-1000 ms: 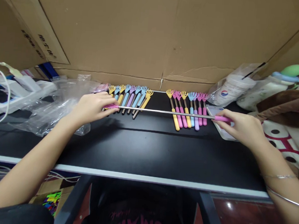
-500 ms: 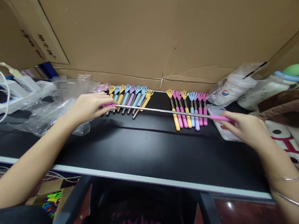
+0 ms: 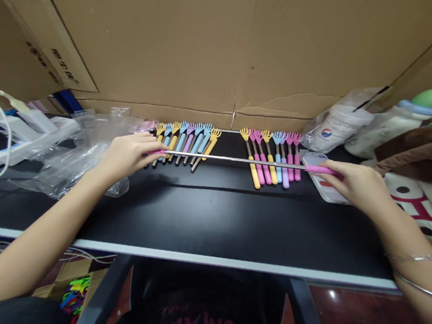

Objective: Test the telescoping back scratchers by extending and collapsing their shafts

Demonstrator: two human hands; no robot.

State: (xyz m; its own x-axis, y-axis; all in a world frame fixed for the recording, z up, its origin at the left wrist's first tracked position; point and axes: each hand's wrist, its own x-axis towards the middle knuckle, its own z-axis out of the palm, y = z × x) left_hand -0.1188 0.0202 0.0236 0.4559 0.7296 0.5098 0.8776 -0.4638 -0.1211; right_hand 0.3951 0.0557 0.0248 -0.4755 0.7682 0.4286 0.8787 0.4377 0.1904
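A telescopic back scratcher is stretched out level above the black desk, its metal rod extended between my hands. My left hand is closed on its pink left end, with the claw hidden in the fingers. The pink grip at the other end is held by my right hand. Behind the rod lie two rows of back scratchers with coloured claws: a left group in yellow, blue and purple, and a right group in yellow, pink, blue and purple.
Crumpled clear plastic bags and a white rack lie at the left. A phone sits under my right hand, near a bagged cup and a bottle. A cardboard wall stands behind. Below is a box of colourful items.
Both hands keep hold of the extended back scratcher in nearly the same place. The right hand has shifted very slightly to the right, and the view has moved a little.
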